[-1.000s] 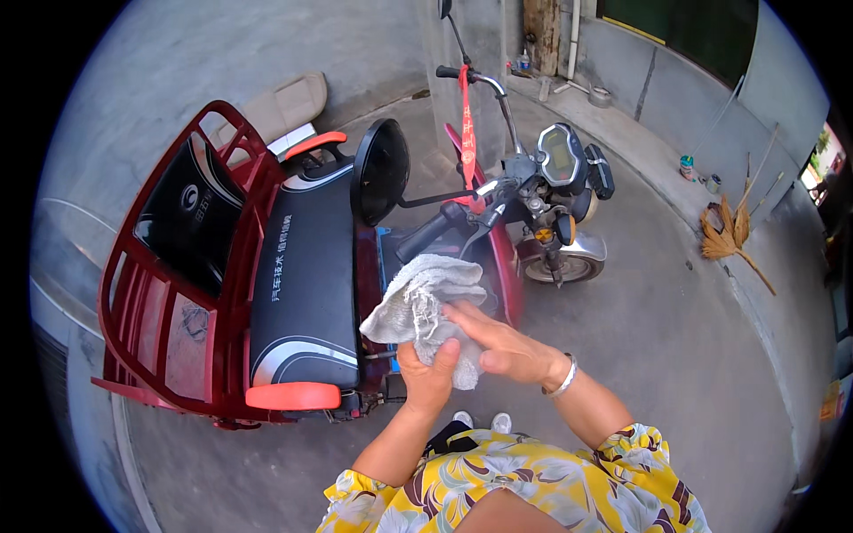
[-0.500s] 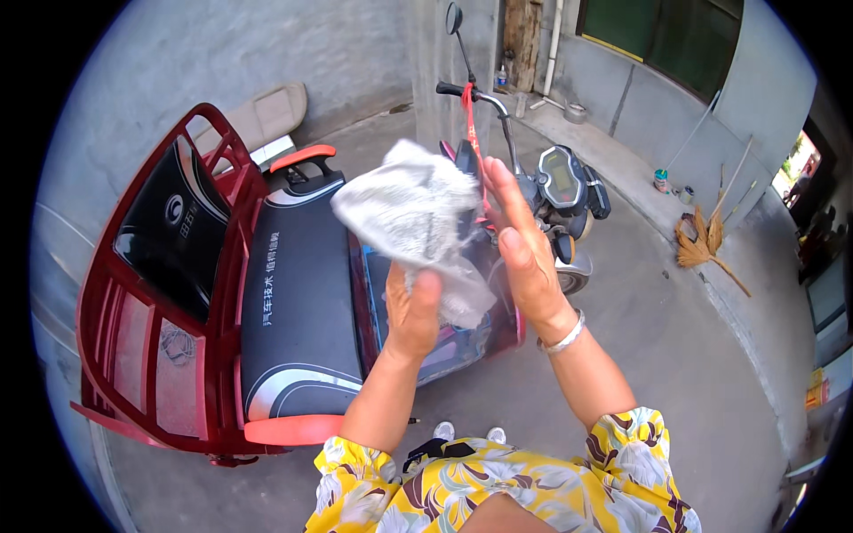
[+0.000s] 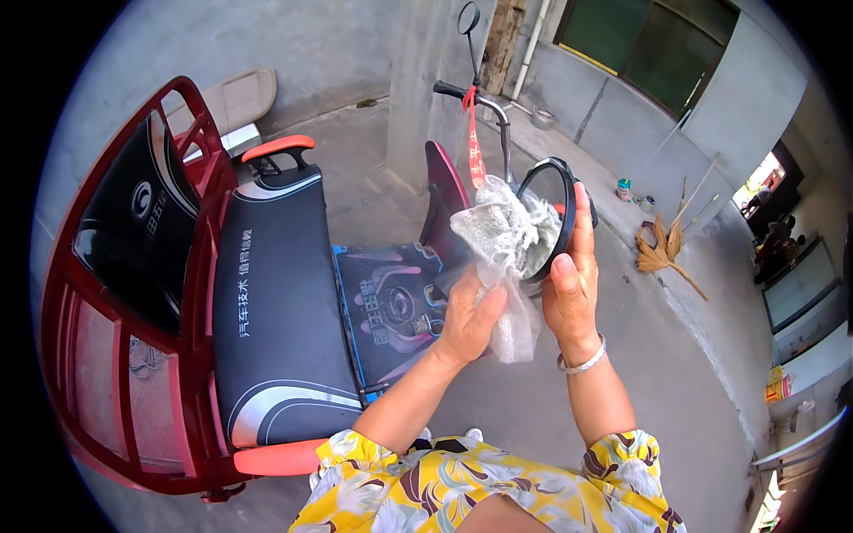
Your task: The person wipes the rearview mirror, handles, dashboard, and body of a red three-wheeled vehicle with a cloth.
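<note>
My left hand (image 3: 473,322) is closed round a crumpled, partly see-through white cloth (image 3: 503,233), with its loose end hanging below. The cloth lies against the face of a round black-rimmed side mirror (image 3: 569,233) on the near side of the tricycle's handlebar. Cupped against the mirror's right edge and back is my right hand (image 3: 573,298), its fingers upright behind the rim and its thumb near the lower edge. A bracelet circles the right wrist. Beyond the hands, a red printed ribbon (image 3: 475,151) hangs from the black handlebar grip (image 3: 451,90).
The red cargo tricycle's black seat (image 3: 284,293) and orange armrest (image 3: 280,457) are at my left. A second mirror (image 3: 468,18) rises at the far side. Brooms (image 3: 659,247) and a small can (image 3: 624,188) stand by the right wall, near a raised concrete edge.
Both hands have moved right and slightly down. The cloth, held in the air before, now touches the mirror, and my right hand has come to its back. The view has shifted.
</note>
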A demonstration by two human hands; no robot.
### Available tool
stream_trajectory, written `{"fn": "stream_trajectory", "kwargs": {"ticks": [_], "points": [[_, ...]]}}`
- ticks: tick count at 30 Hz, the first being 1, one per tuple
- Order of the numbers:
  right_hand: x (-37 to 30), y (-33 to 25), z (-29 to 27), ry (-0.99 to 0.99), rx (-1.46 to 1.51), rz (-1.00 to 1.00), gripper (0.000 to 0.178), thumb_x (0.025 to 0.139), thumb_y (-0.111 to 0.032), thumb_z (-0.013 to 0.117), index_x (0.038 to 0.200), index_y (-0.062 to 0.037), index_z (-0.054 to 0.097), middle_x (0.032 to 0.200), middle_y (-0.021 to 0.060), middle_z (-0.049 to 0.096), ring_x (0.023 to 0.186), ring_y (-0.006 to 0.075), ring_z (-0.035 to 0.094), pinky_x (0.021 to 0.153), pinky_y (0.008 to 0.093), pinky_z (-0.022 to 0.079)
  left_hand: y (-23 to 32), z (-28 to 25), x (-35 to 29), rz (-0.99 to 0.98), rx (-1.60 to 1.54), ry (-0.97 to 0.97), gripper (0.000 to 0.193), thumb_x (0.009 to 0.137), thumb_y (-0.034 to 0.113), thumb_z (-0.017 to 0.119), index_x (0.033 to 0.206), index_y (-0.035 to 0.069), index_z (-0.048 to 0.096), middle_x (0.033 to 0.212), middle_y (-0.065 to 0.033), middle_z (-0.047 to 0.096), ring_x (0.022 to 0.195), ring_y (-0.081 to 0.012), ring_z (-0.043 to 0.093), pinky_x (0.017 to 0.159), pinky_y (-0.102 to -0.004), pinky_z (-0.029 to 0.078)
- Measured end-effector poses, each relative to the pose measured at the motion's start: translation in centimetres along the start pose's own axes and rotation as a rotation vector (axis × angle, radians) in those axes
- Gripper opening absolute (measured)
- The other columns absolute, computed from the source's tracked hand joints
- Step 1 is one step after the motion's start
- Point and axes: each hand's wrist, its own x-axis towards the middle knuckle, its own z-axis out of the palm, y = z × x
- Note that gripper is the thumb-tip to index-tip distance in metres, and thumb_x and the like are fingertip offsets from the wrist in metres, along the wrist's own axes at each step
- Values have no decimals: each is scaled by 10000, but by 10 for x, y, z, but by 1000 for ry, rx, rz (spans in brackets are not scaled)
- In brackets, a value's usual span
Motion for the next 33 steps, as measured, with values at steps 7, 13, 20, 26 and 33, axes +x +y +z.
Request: {"fn": "stream_trajectory", "kwargs": {"ticks": [7,13,20,26,33], "points": [[3,-9,13,75,43,1,898,739,-448,557,1354,10,90,1340,141,281,1238,228,287,1021,345,203,36,-14,77,281,202,-355,478,799,192,488,1190,-73,413,1262,-202,399,1199,-263,344,995,-337,235],[3,-10,15,77,67,11,897,726,-461,570,1358,-19,114,1346,125,274,1241,236,282,1022,359,211,6,-23,56,-295,-449,-181,421,864,240,437,1194,-21,447,1097,-34,512,964,-85,461,814,-225,365],[-1,-5,8,102,47,58,919,705,-468,574,1365,-23,113,1326,107,288,1216,191,285,1012,316,191,11,-9,6,62,-144,-180,493,797,187,448,1231,-39,389,1309,-187,346,1272,-280,224,1024,-352,173],[5,-14,13,136,11,22,912,690,-468,601,1345,-13,159,1336,128,281,1239,225,280,1021,338,203,31,-9,83,198,-91,-334,427,808,206,478,1164,-31,469,1276,-178,391,1246,-270,277,1014,-345,209],[29,-36,10,27,-174,82,739,647,-223,642,1276,-10,318,1202,119,418,1110,197,422,953,312,313,18,-13,66,-225,-631,-59,350,881,274,416,1076,0,515,883,-18,567,747,-62,530,632,-191,409]]}}
